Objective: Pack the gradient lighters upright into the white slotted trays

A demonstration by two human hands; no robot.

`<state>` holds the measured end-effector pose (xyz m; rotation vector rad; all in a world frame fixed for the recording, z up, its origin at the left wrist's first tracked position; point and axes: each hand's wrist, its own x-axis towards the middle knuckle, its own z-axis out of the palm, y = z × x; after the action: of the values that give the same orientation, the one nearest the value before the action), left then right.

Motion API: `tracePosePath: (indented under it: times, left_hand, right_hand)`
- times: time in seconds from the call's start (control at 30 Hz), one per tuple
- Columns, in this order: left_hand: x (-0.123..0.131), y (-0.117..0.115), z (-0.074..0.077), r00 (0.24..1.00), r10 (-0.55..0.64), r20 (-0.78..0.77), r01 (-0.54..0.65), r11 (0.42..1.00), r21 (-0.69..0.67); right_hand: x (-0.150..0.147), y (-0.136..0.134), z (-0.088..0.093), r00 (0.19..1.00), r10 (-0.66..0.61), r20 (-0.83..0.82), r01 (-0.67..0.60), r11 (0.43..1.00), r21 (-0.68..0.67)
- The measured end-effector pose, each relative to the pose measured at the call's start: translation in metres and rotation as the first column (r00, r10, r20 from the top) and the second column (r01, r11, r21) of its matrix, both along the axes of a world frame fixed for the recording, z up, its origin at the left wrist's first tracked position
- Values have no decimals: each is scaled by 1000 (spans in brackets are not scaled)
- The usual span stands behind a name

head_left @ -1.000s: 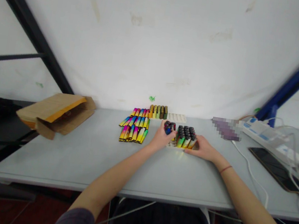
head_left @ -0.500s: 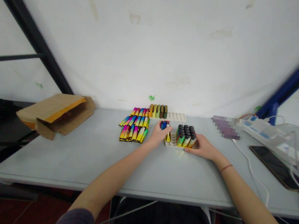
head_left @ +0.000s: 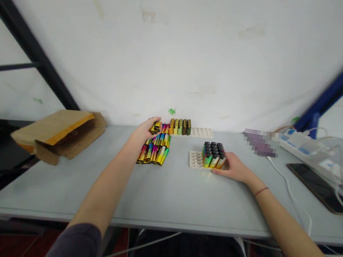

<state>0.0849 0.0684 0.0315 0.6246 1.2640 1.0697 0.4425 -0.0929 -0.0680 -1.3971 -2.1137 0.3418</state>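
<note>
A white tray (head_left: 194, 159) stands mid-table, its right part filled with upright rainbow lighters (head_left: 213, 155) with black tops. My right hand (head_left: 233, 168) rests against the tray's right side, fingers curled on its edge. Left of the tray lie several loose rainbow lighters (head_left: 155, 151) in rows. My left hand (head_left: 144, 133) is over the far end of that pile, fingers closed on a few gold lighters (head_left: 155, 127). Behind them a second tray (head_left: 203, 133) holds a row of lighters (head_left: 180, 127).
A folded cardboard box (head_left: 58, 131) lies at the table's left end. On the right are a power strip (head_left: 304, 147), white cables (head_left: 289, 200) and a dark phone (head_left: 313, 185). A white wall stands close behind the grey table (head_left: 164, 196).
My left hand drew away from the tray's left side with lighters and moved left and back to the far end of the loose pile. My right hand kept still on the tray.
</note>
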Motion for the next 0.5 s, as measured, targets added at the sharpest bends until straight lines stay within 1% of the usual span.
tracePosePath:
  times: [0.03,0.07,0.1,0.13,0.23,0.3,0.33,0.43,0.5]
  left_hand:
    - [-3,7,-1,988,-13,-154,13,1000,3]
    - [-5,13,-2,960,-20,-279,23,1000,7]
    - [-5,17,-4,928,-19,-372,27,1000,16]
    - [-5,21,-6,902,-13,-431,28,999,29]
    - [2,29,-13,864,19,-503,25,996,81]
    - [7,34,-18,803,27,-595,63,989,131]
    - [10,37,-20,752,28,-659,99,983,156]
    - [15,44,-24,546,50,-837,218,956,199]
    - [18,48,-26,443,68,-894,241,952,192]
  right_hand:
    - [0,0,0,1000,1,0,-1,1000,1]
    - [0,0,0,1000,1,1,-1,1000,3]
    - [0,0,0,1000,-1,2,1,1000,6]
    - [0,0,0,1000,-2,2,2,1000,7]
    - [-1,0,0,1000,0,0,0,1000,7]
    - [-1,1,-1,1000,4,-1,-4,1000,8]
    - [-1,1,-1,1000,7,0,-7,1000,9]
    - [-1,1,-3,1000,2,5,-2,1000,8]
    - [-1,1,-4,1000,-4,6,4,1000,8]
